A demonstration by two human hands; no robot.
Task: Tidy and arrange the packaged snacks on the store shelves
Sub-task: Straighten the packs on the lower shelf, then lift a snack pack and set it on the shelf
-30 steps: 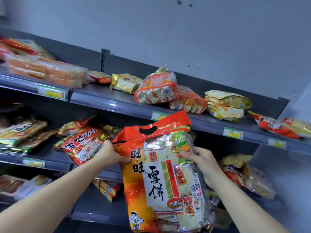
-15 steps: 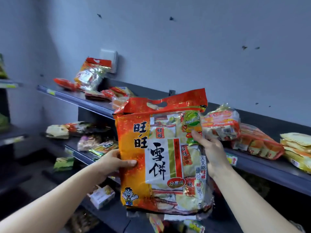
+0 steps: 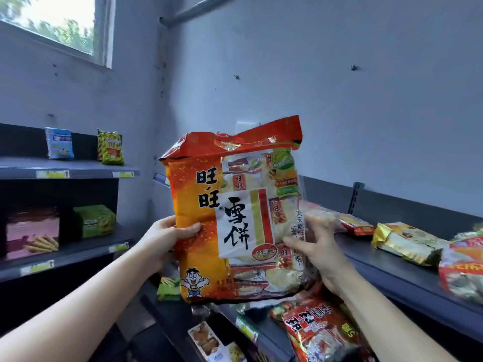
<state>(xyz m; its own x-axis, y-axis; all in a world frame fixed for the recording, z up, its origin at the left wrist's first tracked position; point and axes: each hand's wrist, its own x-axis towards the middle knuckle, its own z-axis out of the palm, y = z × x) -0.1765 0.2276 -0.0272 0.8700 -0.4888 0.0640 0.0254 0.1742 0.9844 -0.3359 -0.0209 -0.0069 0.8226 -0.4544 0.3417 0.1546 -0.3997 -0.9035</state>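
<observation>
I hold a large orange rice cracker bag (image 3: 235, 218) upright in front of me, near the room's corner. My left hand (image 3: 167, 239) grips its left edge, thumb on the front. My right hand (image 3: 313, 244) grips its right edge, fingers partly behind the clear plastic. On the dark top shelf (image 3: 392, 273) at the right lie several snack packs, among them a gold pack (image 3: 407, 242) and an orange-red pack (image 3: 465, 267). A red pack (image 3: 321, 333) lies on the shelf below the bag.
A second shelf unit (image 3: 65, 168) stands at the left with a blue pack (image 3: 59, 143) and a green pack (image 3: 111, 148) on top, a green box (image 3: 95, 220) and a pink box (image 3: 32, 233) lower down. A window (image 3: 60, 24) is upper left.
The view has swung left and up, from the right shelves to the corner. Both hands have raised the big bag and carried it left. The left shelf unit and the window have come into view.
</observation>
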